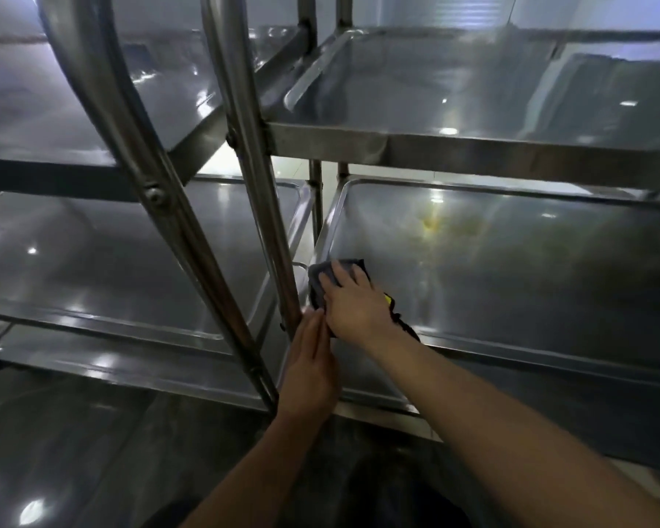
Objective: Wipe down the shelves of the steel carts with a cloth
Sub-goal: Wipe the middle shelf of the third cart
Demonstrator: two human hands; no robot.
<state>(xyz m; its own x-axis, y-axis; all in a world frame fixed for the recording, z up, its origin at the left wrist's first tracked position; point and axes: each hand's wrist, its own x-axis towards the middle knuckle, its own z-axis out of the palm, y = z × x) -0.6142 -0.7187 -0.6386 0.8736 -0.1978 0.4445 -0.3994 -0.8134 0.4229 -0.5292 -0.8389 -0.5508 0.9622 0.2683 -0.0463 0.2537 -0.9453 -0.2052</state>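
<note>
While the right hand (pixel 353 299) is pressing the grey cloth (pixel 318 282) flat under spread fingers at the near-left corner of the right cart's middle shelf (pixel 549 283), the yellowish stain (pixel 431 224) is lying farther back and rightward, and the left hand (pixel 313 365), fingers together, is resting against the cart post (pixel 279 261).

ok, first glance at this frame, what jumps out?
The right hand pressing a dark grey cloth flat into the near left corner of the right cart's middle shelf, low centre. Next to it the left hand rests with straight fingers against the cart's upright post. Farther back on that shelf sits a yellowish stain.
</note>
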